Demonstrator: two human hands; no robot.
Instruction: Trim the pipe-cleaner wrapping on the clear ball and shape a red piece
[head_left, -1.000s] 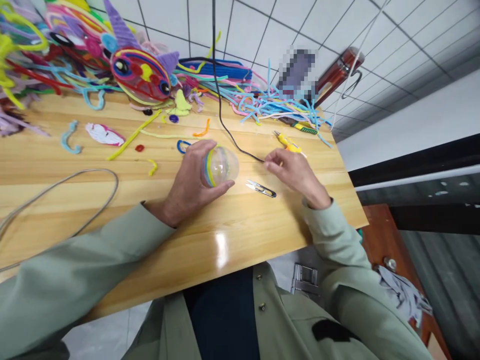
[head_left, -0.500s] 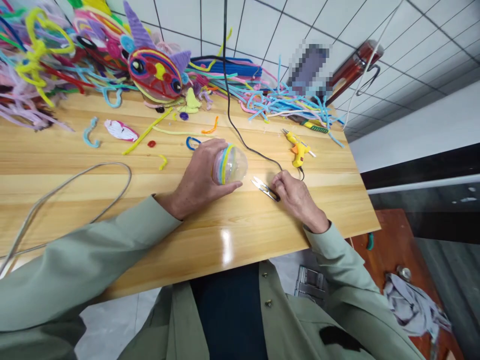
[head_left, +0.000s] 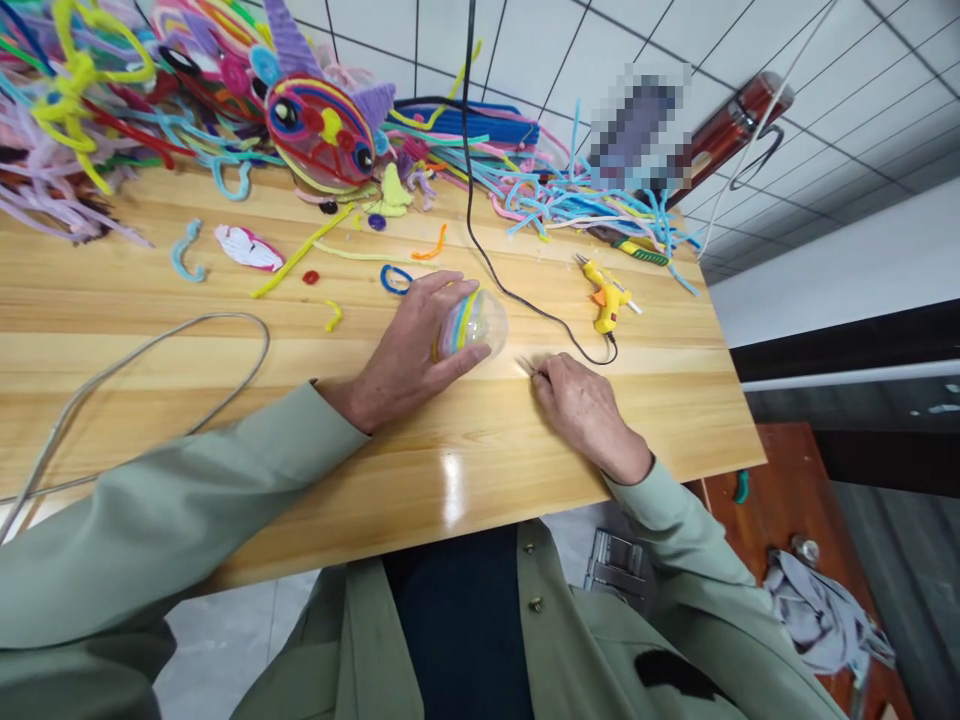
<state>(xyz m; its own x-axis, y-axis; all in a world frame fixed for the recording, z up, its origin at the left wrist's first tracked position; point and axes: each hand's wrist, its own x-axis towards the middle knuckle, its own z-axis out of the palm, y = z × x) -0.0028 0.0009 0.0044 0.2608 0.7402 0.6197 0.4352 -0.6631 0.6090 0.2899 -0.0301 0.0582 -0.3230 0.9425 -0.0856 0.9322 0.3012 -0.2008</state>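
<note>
My left hand (head_left: 420, 350) is wrapped round a clear plastic ball (head_left: 491, 325) that has yellow, blue and pink pipe-cleaner bands about its left half. The ball is at the middle of the wooden table (head_left: 465, 450), its bare clear side facing right. To its right, my right hand (head_left: 589, 410) is closed over a pair of thread snips (head_left: 526, 365). Only the metal blade tips show, pointing left towards the ball; the handles are hidden under the fingers. Beyond the ball lies a dark blue pipe-cleaner loop (head_left: 395, 279).
A yellow glue gun (head_left: 609, 298) lies at the right, its black cord (head_left: 540, 310) crossing the table. Piled pipe cleaners (head_left: 555, 195) and a red fish-like figure (head_left: 322, 128) line the back. A grey cable (head_left: 150, 345) loops at the left, near a white-and-pink piece (head_left: 249, 248).
My right hand has let the black cord go and closed over the thread snips, covering their handles. The left hand still holds the ball. The whole view has shifted slightly.
</note>
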